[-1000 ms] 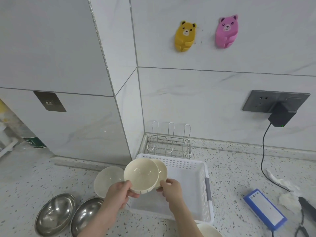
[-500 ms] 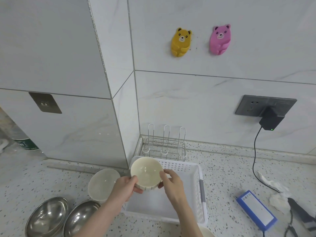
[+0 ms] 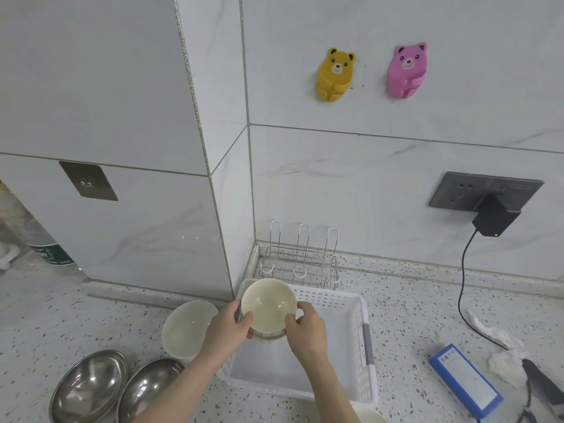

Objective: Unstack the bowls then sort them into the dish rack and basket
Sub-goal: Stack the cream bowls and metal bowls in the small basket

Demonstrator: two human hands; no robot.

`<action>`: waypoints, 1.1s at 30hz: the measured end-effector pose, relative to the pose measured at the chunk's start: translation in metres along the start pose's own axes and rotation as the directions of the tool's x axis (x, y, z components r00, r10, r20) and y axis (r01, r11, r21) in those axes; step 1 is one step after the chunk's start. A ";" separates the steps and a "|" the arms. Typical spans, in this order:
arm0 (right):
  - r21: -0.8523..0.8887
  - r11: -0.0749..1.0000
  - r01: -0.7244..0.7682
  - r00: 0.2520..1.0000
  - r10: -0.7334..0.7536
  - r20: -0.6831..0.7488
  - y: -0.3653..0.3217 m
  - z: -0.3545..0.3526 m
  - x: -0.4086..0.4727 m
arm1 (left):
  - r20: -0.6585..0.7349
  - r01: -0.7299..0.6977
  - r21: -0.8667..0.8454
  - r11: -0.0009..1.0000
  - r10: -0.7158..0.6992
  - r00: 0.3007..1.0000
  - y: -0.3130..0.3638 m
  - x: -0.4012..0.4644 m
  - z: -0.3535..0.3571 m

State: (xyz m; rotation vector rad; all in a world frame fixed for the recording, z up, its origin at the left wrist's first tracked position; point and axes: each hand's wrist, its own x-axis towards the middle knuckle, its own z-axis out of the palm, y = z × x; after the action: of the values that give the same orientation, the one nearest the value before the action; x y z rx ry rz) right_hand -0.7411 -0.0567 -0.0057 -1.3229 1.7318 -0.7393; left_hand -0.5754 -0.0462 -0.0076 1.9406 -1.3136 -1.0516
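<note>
Both hands hold cream bowls [image 3: 268, 308] nested together above the white plastic basket [image 3: 363, 340]. My left hand [image 3: 227, 326] grips the left rim, my right hand [image 3: 305, 329] grips the right rim with its thumb inside. The wire dish rack [image 3: 300, 264] stands behind the basket in the wall corner. Another cream bowl [image 3: 186, 328] sits on the counter left of the basket. Two steel bowls [image 3: 88, 389] [image 3: 149, 392] lie at the lower left. The rim of a further cream bowl [image 3: 367, 416] shows at the bottom edge.
A blue flat box [image 3: 465, 380], crumpled tissue [image 3: 503, 361] and a dark tool lie at the right. A black charger [image 3: 496, 219] hangs from the wall socket with its cable down to the counter. A bottle stands at the far left.
The two bowls, held apart side by side a second ago, have come together into one nested pair. Both hands have moved slightly back, toward the basket's far end.
</note>
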 end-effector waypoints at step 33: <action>0.096 0.992 -0.081 0.995 0.086 -0.045 0.007 -0.013 -0.059 | -0.104 0.026 -0.148 0.989 -0.042 0.994 -0.022 -0.029 -0.031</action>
State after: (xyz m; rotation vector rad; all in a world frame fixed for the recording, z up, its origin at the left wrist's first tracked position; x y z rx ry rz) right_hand -0.7495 0.0014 0.0097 -1.1710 1.7582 -0.8011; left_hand -0.5451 -0.0104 -0.0001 1.8878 -1.1167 -1.0166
